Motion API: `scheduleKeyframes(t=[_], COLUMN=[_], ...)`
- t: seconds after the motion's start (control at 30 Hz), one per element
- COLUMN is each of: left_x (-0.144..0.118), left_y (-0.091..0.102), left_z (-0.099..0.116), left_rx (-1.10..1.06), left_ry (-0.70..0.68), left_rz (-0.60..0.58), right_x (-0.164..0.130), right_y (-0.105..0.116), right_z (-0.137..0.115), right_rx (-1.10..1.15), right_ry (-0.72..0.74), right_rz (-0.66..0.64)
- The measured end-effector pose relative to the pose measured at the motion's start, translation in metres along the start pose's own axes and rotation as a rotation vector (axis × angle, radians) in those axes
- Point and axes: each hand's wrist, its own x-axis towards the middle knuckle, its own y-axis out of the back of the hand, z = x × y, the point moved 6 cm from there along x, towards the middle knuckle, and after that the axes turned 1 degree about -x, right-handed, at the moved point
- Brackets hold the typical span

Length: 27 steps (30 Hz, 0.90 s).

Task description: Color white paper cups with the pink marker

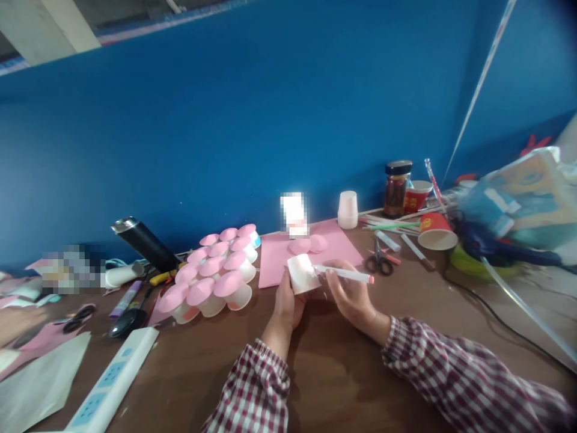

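My left hand (288, 304) is wrapped around a white paper cup (303, 274), which is tilted over the table. In my right hand (354, 297) is a white marker pen (345, 274) with a reddish end, its tip at the cup's right side. Any mark on the cup is too blurred to make out. Behind the cup lies a pink paper sheet (270, 258) with two pink paper discs (318, 243) on it. To the left, several paper cups capped with pink paper cones (201, 291) stand in rows.
Stacked white cups (347, 210) stand by the blue partition (270, 120). Black scissors (379, 264), a red paper cup (436, 231) and a dark-lidded jar (397, 189) are at right. A power strip (115, 379), a black flask (146, 245) and a blurred hand (20, 319) are at left.
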Motion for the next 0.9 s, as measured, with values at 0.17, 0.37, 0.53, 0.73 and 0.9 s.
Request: scheduleKeyframes(t=[0.17,0.37,0.53,0.73,0.9], left_x=[-0.001,-0.002,-0.002,-0.001,-0.001], left_y=[0.001,0.000,0.001,0.003,0.002], left_z=[0.002,0.004,0.005,0.003,0.002], left_rx=[-0.055,-0.060,-0.045,-0.025,-0.029], left_ry=[0.017,0.017,-0.018,-0.023,-0.010], left_rz=[0.028,0.055,0.064,0.066,0.064], right_x=[-0.003,-0.003,-0.003,-0.004,-0.003], right_y=[-0.001,-0.002,-0.003,-0.004,-0.004], right_z=[-0.009,-0.019,-0.018,-0.014,-0.018], right_rx=[-0.113,-0.173,-0.177,-0.162,-0.166], right_ry=[0.078,0.163,0.162,0.133,0.140], right_rz=[-0.047,-0.077,-0.091,-0.111,-0.117])
